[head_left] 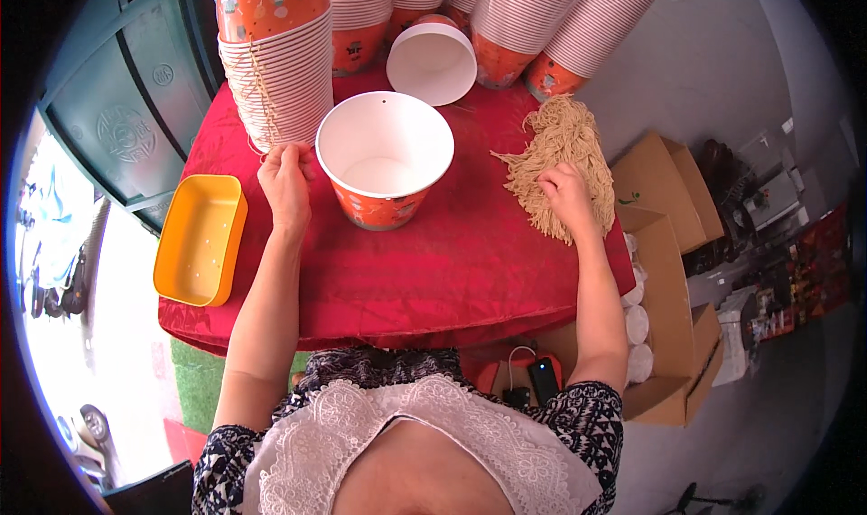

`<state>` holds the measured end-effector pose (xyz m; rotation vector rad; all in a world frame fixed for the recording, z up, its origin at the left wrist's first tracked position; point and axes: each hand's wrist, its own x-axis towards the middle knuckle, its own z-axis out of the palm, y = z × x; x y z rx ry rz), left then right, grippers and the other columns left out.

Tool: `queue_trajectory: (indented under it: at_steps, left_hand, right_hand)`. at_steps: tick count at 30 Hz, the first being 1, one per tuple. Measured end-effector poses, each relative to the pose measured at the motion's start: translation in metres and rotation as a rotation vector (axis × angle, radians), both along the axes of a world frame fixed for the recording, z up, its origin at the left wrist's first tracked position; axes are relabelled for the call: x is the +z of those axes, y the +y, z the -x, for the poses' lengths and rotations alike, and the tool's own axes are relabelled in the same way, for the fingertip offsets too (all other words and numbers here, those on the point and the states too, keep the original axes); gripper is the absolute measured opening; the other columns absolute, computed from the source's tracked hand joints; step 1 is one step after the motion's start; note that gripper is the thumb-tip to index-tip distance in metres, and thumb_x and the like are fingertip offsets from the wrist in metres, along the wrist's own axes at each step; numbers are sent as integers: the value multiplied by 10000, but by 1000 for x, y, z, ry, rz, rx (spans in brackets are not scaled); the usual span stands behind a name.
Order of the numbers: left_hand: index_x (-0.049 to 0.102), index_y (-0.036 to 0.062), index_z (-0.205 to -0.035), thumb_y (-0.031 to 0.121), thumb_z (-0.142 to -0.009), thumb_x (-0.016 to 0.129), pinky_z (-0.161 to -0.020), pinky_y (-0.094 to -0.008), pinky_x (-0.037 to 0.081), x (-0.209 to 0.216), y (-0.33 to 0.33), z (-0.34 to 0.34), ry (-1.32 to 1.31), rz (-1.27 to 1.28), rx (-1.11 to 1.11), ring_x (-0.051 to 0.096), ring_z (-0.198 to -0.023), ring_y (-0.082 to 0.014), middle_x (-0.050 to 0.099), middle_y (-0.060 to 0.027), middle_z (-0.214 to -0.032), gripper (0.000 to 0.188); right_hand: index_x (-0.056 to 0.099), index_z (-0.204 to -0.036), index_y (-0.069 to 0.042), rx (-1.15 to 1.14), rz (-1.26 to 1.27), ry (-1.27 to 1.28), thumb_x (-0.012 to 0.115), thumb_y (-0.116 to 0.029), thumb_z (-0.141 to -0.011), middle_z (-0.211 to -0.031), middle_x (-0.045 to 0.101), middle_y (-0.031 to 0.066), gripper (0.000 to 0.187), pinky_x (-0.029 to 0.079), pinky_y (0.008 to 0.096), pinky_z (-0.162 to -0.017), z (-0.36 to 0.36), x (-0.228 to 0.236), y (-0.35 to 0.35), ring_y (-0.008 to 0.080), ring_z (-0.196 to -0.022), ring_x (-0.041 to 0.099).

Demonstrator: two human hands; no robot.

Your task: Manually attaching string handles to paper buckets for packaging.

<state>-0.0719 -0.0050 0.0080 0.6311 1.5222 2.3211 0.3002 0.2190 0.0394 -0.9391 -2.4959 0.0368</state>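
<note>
A white-lined paper bucket (pixel 388 185) with an orange printed outside stands upright on the red tablecloth, a small dark hole below its far rim. To its left my left hand (pixel 287 185) is closed in a pinch beside a tall stack of nested buckets (pixel 275 81). Thin beige strands hang down that stack to near my fingers; what the pinch holds is too small to make out. My right hand (pixel 569 194) rests on a heap of beige cords (pixel 573 140) at the table's right, its fingers closed on the strands.
A yellow plastic tray (pixel 200 239) with small white bits sits at the left edge. One bucket (pixel 433 63) lies tipped toward me, before several leaning bucket stacks (pixel 591 36). Open cardboard boxes (pixel 664 271) with white rolls stand right of the table.
</note>
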Motion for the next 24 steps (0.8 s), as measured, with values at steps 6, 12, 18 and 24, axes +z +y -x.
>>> queue_trajectory:
  at_steps: [6, 12, 18, 24]
  left_hand:
    - [652, -10, -830, 87, -942, 501, -488, -212, 388, -3, 1, 0, 8, -3, -14, 490, -536, -74, 590, -27, -677, 211]
    - [653, -12, -823, 88, -940, 505, -475, -218, 377, -2, 0, 3, 41, 12, 8, 486, -524, -78, 576, -23, -652, 214]
    - [655, -10, -818, 97, -949, 508, -469, -212, 373, 8, -6, 1, 67, -20, 49, 482, -521, -67, 570, -14, -645, 224]
    - [637, -25, -865, 79, -953, 515, -516, -221, 385, 56, -35, -33, 338, 43, 186, 473, -581, -56, 562, 0, -690, 183]
  right_hand:
    - [714, -860, -34, 11, 57, 123, 709, -76, -786, -925, 614, 95, 85, 446, 388, -844, 0, -1, -6, 268, -959, 567]
    - [696, -773, -81, 137, -183, 190, 726, -91, -764, -997, 588, 52, 33, 341, 432, -920, 22, 2, -54, 260, -1030, 505]
    - [650, -798, -41, 530, 40, 363, 737, -38, -766, -794, 649, 73, 94, 471, 368, -698, 77, 3, -165, 237, -755, 613]
    - [604, -848, -5, 441, 363, 776, 670, 72, -805, -747, 646, 109, 110, 501, 313, -559, 105, 2, -217, 219, -637, 650]
